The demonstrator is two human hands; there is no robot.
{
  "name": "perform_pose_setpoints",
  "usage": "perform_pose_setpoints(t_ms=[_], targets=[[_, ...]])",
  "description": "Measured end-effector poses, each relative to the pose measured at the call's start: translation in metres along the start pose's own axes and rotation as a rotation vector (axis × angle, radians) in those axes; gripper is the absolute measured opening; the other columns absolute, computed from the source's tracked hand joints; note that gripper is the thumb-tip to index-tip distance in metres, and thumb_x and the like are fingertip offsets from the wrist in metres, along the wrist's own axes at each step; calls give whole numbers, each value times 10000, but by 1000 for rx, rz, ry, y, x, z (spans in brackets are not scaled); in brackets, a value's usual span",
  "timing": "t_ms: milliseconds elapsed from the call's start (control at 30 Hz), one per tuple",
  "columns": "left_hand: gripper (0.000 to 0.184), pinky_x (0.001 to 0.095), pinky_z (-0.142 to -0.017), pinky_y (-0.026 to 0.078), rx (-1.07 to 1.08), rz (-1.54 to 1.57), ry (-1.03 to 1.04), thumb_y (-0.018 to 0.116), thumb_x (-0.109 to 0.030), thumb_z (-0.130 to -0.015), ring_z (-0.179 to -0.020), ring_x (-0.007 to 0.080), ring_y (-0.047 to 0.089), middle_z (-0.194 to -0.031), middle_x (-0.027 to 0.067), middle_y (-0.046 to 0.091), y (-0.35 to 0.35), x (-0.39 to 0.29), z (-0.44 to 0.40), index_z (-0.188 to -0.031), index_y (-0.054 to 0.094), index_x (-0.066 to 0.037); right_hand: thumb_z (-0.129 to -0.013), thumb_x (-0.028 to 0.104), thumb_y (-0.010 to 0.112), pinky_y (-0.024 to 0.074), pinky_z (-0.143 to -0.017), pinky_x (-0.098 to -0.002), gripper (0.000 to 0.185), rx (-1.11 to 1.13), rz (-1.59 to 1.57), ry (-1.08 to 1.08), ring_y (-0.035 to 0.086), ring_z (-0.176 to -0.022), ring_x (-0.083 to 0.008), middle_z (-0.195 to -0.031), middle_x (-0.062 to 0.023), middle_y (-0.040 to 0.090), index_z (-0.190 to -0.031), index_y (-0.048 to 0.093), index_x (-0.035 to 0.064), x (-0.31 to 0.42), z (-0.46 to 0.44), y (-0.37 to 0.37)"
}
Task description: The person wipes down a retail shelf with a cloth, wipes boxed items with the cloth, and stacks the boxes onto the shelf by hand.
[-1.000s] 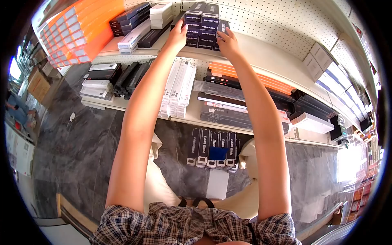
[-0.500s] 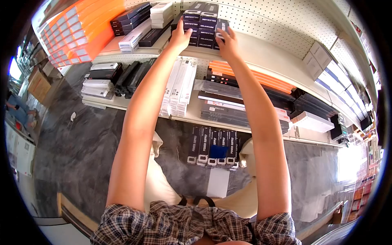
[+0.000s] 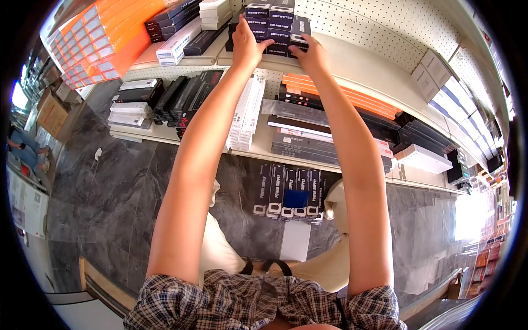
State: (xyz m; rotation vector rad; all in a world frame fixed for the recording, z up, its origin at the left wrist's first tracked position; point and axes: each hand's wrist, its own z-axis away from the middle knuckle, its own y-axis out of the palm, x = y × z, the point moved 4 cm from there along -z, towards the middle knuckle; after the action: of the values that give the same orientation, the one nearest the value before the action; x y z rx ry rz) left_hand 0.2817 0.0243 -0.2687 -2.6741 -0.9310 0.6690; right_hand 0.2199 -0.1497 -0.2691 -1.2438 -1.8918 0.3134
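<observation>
Pegboard (image 3: 363, 27) behind, stacked dark boxes (image 3: 279, 26) between left-hand grip (image 3: 248, 50) and right-hand grip (image 3: 312, 54), both open.

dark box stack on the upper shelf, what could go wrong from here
The dark box stack is several layers high, so uneven pressure from the left hand and right hand at its sides might shift a layer.
It sits near the front edge of the upper shelf, so a pull outward could tip a box off.
The power supply boxes on the floor lie between the person's legs, where a foot or knee might knock them.
</observation>
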Motion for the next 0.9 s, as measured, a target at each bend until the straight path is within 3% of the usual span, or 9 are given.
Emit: perform_pose_setpoints(t_ms=[267,467,533,567,600,633,700,800,900], targets=[[1071,423,-997,321,53,-16,-90,786,-342,-646,-1158,415,398,-1290,301,367,-1,-6,1,-1342,127,137,-719,313,727,493,-821,-366,619,28,110,-74,580,-998,-293,-1129,-137,550,-1237,486,74,1,-3,4],[1039,422,-1025,303,56,-13,-84,770,-304,-676,-1209,424,357,-1333,323,310,-3,-7,7,-1348,111,135,-747,338,706,510,-796,-376,714,140,271,39,564,-1009,-361,-1147,-211,472,-1305,356,61,10,-2,6],[1019,423,-1040,290,68,-4,-19,757,-274,-691,-1219,430,344,-1339,328,293,-8,-11,12,-1346,97,142,-768,331,689,476,-864,-398,721,175,209,-46,522,-1067,-391,-1204,-250,431,-1318,325,41,11,5,4],[844,422,-1050,284,45,-19,-10,687,-141,-735,-1223,419,346,-1325,314,313,-12,-13,19,-1337,158,126,-783,313,673,447,-901,-408,702,49,234,-47,496,-1096,-399,-1227,-267,412,-1321,319,33,11,13,-1],[844,422,-1050,284,52,-22,-14,687,-141,-735,-1223,419,346,-1325,314,313,-19,-16,28,-1337,158,126,-799,295,658,418,-938,-418,684,-75,259,-43,470,-1125,-406,-1251,-283,394,-1324,314,25,15,25,-9],[731,422,-1037,299,-34,-37,59,634,-70,-738,-1210,412,361,-1298,294,345,-32,-24,39,-1319,221,94,-815,232,624,371,-978,-427,616,-168,178,-109,436,-1144,-423,-1284,-295,364,-1307,324,16,19,42,-18],[503,427,-961,356,-187,80,120,496,91,-707,-1124,377,429,-1168,216,451,-60,-45,69,-1196,417,5,-787,60,558,425,-891,-425,381,-372,15,-237,488,-1053,-397,-1223,-232,448,-1155,464,26,25,90,-38],[369,420,-781,388,-258,153,105,454,131,-638,-884,333,469,-920,153,503,-70,-50,145,-977,486,-11,-720,-77,499,460,-780,-408,277,-480,-132,-322,522,-961,-350,-1062,-170,539,-970,547,33,11,182,-40],[298,412,-750,380,-175,172,-103,466,122,-636,-847,325,474,-857,144,499,-60,-43,245,-893,478,-29,-678,-94,520,487,-635,-382,231,-186,-188,-137,567,-786,-317,-925,-145,554,-863,561,38,-26,290,-4]])
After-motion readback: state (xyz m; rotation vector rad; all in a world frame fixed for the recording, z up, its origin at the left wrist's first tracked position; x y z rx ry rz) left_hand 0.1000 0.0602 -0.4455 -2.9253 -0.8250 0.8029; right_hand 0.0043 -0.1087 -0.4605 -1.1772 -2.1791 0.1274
